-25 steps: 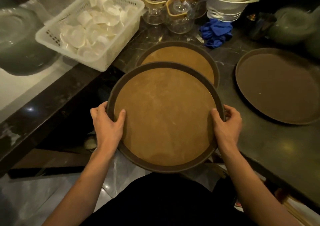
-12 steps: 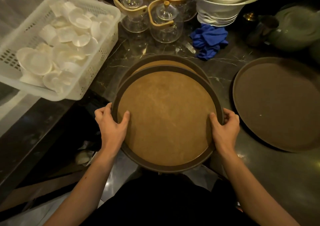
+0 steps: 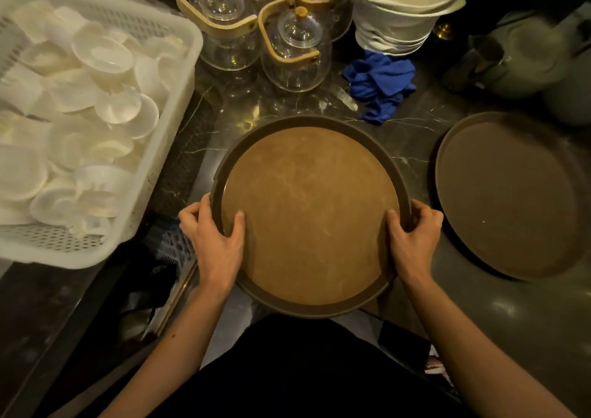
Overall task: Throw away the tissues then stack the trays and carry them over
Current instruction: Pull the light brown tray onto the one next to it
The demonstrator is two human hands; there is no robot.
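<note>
Both hands grip one round tan tray (image 3: pixel 307 212) by opposite rims — left hand (image 3: pixel 217 241) and right hand (image 3: pixel 412 241), thumbs on top, fingers (image 3: pixel 192 216) curled under. Tray overhangs the counter (image 3: pixel 511 315) edge; second tray (image 3: pixel 508 193) lies apart, rightward.

The tray (image 3: pixel 308 216) at centre is tan inside with a dark brown rim; the tray at right (image 3: pixel 511 196) is dark brown all over. The counter (image 3: pixel 415 148) is black marble with pale veins. At upper left the perforated basket (image 3: pixel 153 174) and its dishes (image 3: pixel 105 56) are white, the cloth (image 3: pixel 380 84) at upper centre-right vivid blue.
</note>
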